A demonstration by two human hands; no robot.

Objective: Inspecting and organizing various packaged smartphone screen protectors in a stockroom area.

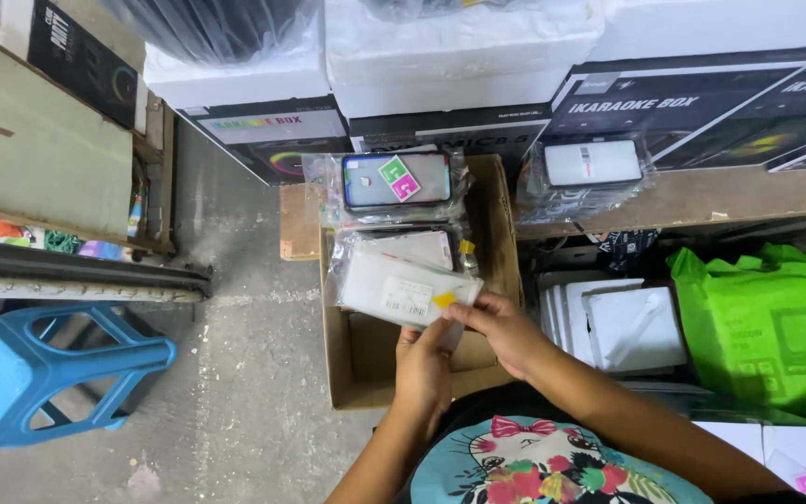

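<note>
Both my hands hold one clear plastic packet with a white phone case (pixel 401 291) inside, over an open cardboard box (pixel 363 371). My left hand (pixel 424 369) grips its near edge from below. My right hand (pixel 501 329) pinches its right corner, beside a yellow sticker. In the box behind the held packet lies another bagged case (pixel 414 247). At the box's far end rests a bagged dark phone-shaped case (pixel 396 179) with green and pink stickers.
A bagged white case (pixel 592 164) lies on a wooden ledge (pixel 748 191). Large dark printed boxes (pixel 673 107) and white foam blocks (pixel 459 47) stack behind. A green bag (pixel 767 327) and white flat boxes (pixel 622 327) sit right. A blue plastic stool (pixel 39 369) stands left on concrete.
</note>
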